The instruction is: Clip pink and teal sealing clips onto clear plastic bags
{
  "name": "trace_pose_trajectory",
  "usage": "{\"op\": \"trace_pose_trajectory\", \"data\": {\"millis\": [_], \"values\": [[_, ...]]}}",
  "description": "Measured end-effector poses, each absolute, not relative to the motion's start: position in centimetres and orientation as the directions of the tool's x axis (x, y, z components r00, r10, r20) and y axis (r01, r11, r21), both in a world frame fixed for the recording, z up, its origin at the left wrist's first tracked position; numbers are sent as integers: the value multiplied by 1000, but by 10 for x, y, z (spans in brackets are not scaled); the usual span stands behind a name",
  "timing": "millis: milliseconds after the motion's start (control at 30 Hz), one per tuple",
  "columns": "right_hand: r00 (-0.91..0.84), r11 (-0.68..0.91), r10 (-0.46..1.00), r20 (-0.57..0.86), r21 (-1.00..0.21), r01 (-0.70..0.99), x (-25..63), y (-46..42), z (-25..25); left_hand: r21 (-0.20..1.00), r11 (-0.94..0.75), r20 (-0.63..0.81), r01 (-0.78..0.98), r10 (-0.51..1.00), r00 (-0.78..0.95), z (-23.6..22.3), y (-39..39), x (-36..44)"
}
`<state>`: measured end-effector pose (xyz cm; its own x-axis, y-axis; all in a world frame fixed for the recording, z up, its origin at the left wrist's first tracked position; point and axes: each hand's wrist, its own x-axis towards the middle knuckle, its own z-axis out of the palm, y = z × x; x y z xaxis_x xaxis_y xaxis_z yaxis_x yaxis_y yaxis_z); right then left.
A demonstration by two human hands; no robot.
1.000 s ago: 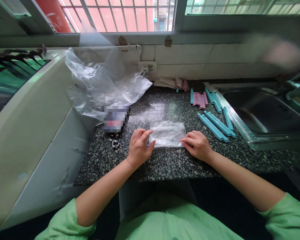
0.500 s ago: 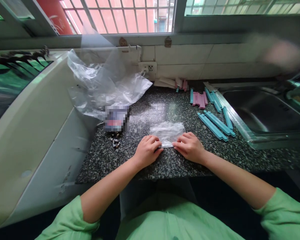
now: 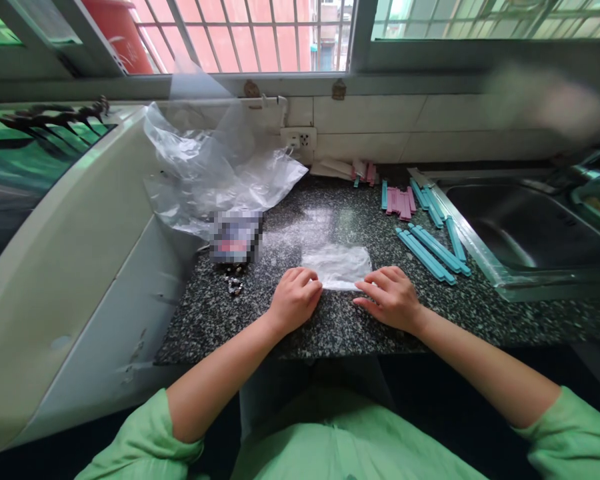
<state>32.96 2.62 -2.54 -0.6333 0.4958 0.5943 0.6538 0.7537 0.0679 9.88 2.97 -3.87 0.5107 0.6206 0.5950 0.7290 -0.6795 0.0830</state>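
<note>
A small clear plastic bag (image 3: 341, 264) lies flat on the speckled dark stone counter (image 3: 330, 320). My left hand (image 3: 295, 300) is curled at the bag's near left corner, fingertips pinching its edge. At the near right corner my right hand (image 3: 391, 297) rests with fingers bent, fingertips pressing the bag's edge. Both hands sit at the bag's near side.
Blue clip sticks (image 3: 430, 250) and pink ones (image 3: 399, 200) lie to the right, beside a steel sink (image 3: 525, 230). A large crumpled clear plastic sheet (image 3: 215, 173) and a small blurred packet (image 3: 236, 237) lie at the left, with tiny dark bits (image 3: 234, 285) below. A white appliance (image 3: 60, 267) borders the left.
The near edge of the bag has been folded or pulled in, so the bag looks shorter. My hands came together at that edge, then spread slightly apart along it.
</note>
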Motion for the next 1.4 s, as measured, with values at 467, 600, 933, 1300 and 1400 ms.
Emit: {"op": "trace_pose_trajectory", "data": {"millis": [467, 600, 933, 1300, 1400], "values": [[-601, 782, 436, 670, 49, 622, 330, 32, -16, 52, -715, 740, 697, 496, 454, -31, 23, 91], [-594, 788, 420, 687, 50, 614, 338, 30, -18, 28, -736, 792, 676, 429, 434, -27, 26, 83], [-667, 711, 528, 525, 157, 686, 339, 1, -30, -55, -920, 577, 389, 289, 764, -34, 9, 89], [-568, 681, 653, 500, -62, 729, 353, -14, -25, 417, -836, 431, 357, 528, 732, -33, 36, 106], [-523, 656, 726, 447, -221, 721, 353, -14, -27, 505, -789, 428, 351, 582, 692, -33, 37, 107]]}}
